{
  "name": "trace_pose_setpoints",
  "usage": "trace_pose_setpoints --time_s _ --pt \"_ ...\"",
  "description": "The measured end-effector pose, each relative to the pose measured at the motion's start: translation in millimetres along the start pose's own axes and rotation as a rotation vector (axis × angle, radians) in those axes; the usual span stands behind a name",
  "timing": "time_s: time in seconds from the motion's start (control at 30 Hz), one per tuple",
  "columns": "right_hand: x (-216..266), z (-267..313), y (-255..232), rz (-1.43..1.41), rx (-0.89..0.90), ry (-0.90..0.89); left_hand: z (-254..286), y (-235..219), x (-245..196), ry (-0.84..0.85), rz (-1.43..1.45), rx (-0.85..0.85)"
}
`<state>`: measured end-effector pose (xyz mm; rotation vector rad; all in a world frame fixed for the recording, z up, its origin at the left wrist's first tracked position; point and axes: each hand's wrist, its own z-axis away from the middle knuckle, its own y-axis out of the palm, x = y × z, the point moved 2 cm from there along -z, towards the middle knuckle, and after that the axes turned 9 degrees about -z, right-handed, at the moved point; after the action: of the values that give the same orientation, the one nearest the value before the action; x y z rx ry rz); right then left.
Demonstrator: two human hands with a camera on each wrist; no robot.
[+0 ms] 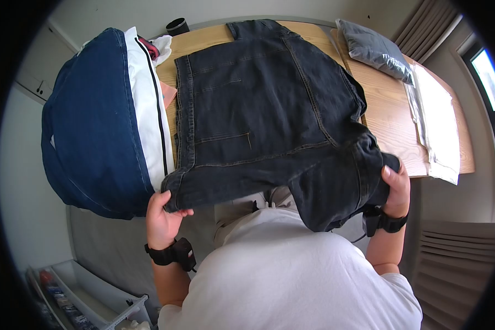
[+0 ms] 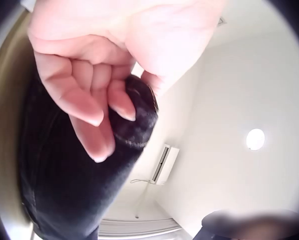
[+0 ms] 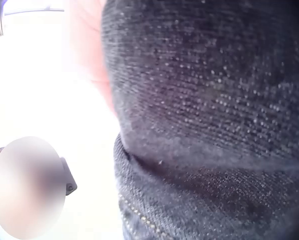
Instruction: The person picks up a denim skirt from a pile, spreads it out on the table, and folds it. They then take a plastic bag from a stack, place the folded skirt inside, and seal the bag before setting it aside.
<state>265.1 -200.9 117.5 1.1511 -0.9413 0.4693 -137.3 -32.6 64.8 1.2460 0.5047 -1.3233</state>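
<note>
A black denim jacket (image 1: pixel 258 104) with tan stitching lies spread over the table, its near side lifted off the front edge. My left hand (image 1: pixel 164 223) pinches the near left corner of the jacket between thumb and fingers. In the left wrist view the thumb and index finger grip a seamed edge of the denim (image 2: pixel 139 117), while the other fingers are loosely bent. At the right, my right hand (image 1: pixel 397 190) grips a bunched part of the jacket, thumb on top. Denim folds fill most of the right wrist view and hide those fingers.
A large blue and white bundle of cloth (image 1: pixel 91 126) stands left of the jacket. On the wooden table (image 1: pixel 388 121) lie a grey garment in a clear bag (image 1: pixel 374 49) and a white packet (image 1: pixel 437 124). A dark cup (image 1: pixel 177 26) is at the back; a grey bin (image 1: pixel 93 291) is lower left.
</note>
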Motion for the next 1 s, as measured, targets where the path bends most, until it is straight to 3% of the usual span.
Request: trace_pose_setpoints --time_s 0.03,0.1,0.17,0.23,0.27,0.3,0.37,0.5,0.57,0.6,0.7,0.77,0.83,0.93,1.0 --pt "6 -17 7 0.005 0.008 -0.009 -9 1 -3 -0.016 0.127 -0.088" --pt "15 -59 14 0.041 0.006 0.023 -45 -8 -10 -0.040 0.294 0.218" --pt "14 -110 15 -0.031 0.107 0.125 -82 -3 -11 -0.031 0.308 0.118" --pt "-9 -166 -7 -0.041 0.144 0.015 -106 25 -14 0.058 0.246 0.151" --pt "-16 -176 -12 0.123 0.069 0.013 -116 28 -9 -0.008 0.216 0.110" --pt "-18 -172 -6 0.120 0.071 0.008 -119 32 -6 -0.004 0.213 0.113" --pt "-22 -148 2 0.521 -0.091 -0.198 -122 35 0 0.017 0.061 0.084" --pt "-48 -100 -20 0.710 -0.207 -0.115 -123 26 10 0.085 0.036 0.153" --pt "-65 -88 -25 0.773 -0.196 -0.027 -124 27 12 0.074 0.043 0.164" --pt "-69 -84 -24 0.830 -0.099 0.064 -122 31 10 0.097 -0.008 0.145" --pt "-74 -77 2 0.476 -0.054 0.020 -109 58 5 0.145 -0.307 0.118" --pt "-68 -79 21 0.367 0.037 0.018 -99 89 0 0.101 -0.405 0.299" --pt "-62 -83 44 0.215 0.099 0.025 -95 121 -4 0.006 -0.467 0.350" --pt "-60 -93 68 0.095 0.236 -0.015 -108 156 -3 -0.069 -0.492 0.348" --pt "-57 -95 76 0.183 0.381 -0.065 -123 176 -2 -0.104 -0.254 0.440"
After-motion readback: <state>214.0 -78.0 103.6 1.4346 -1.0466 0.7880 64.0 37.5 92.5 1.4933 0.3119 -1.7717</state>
